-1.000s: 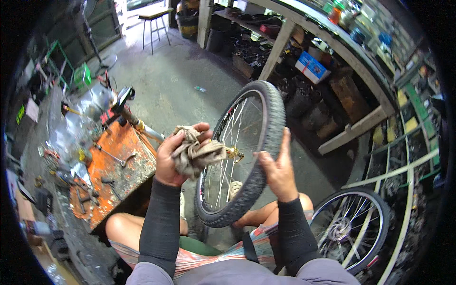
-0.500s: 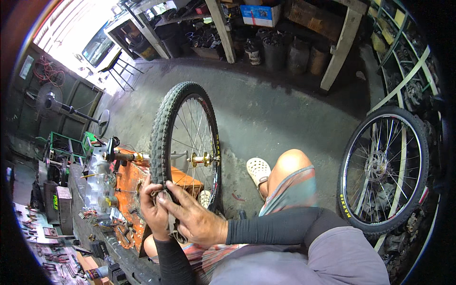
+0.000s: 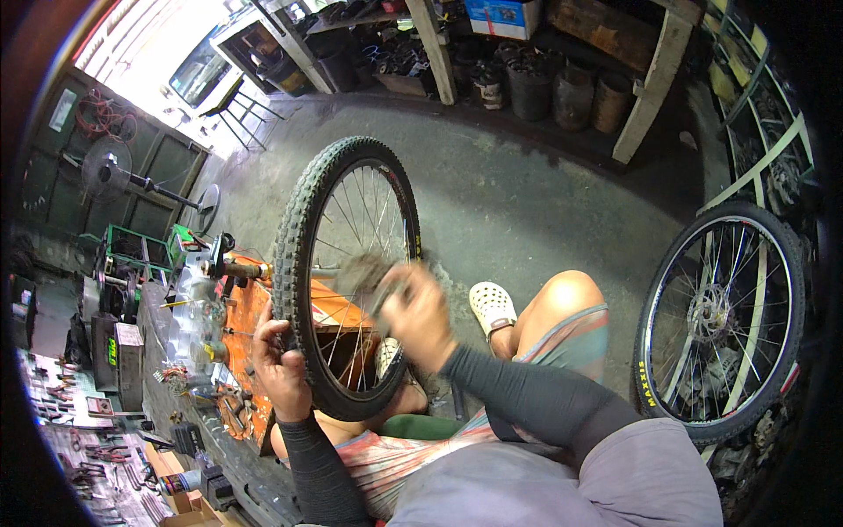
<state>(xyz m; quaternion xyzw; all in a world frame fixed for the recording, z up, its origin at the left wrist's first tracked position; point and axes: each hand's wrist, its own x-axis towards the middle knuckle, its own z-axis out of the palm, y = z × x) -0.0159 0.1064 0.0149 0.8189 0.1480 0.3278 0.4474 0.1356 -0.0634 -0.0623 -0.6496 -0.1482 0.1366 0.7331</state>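
Note:
A bicycle wheel (image 3: 293,233) with a knobby black tyre stands upright in front of me, tilted slightly. My left hand (image 3: 283,367) grips the tyre low on its left side, fingers curled against the tread. Over the spokes on the wheel's right side, my right hand (image 3: 420,318) is closed around a grey-brown rag (image 3: 367,279). Motion smears both the rag and that hand, and together they cover the gold hub.
An orange stand (image 3: 255,307) and a cluttered workbench (image 3: 167,342) with tools lie to the left. A second wheel (image 3: 645,342) leans against racks at right. Buckets (image 3: 529,95) line the far shelf. My foot in a cream clog (image 3: 492,304) rests on the floor.
My right hand has left the tyre beside my left hand and swung up and right with the rag. My left hand remains at the tyre. The view has shifted slightly.

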